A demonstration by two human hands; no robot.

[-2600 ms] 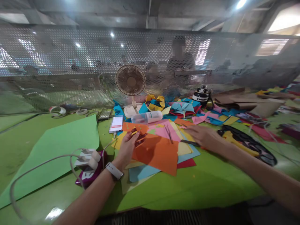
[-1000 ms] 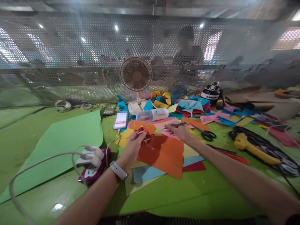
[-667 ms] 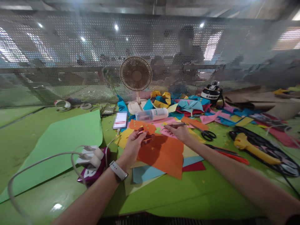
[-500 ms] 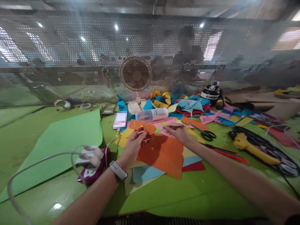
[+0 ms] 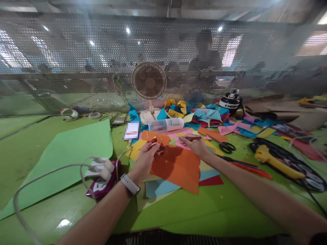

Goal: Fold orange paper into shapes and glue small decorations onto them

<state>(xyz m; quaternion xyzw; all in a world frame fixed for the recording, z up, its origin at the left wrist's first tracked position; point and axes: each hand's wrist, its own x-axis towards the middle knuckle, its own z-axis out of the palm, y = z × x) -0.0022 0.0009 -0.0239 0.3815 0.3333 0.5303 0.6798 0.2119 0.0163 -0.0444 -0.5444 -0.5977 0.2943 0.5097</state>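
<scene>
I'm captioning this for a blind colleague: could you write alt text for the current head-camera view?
A person's right hand holds a slim tool near their left hand, curled over overlapping coloured paper on a green table. Scissors lie to the right; a desk fan stands behind.

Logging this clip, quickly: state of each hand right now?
Left hand: partly curled; whether it holds anything cannot be told.
Right hand: closed, holding a slim pen-like tool.

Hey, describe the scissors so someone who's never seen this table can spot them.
Start at the round fan, then come down to the clear bottle on its side. Move right, just past the person's right hand, to the scissors. Their two black finger loops set them apart from the long black-and-orange tool nearer the person.
</scene>
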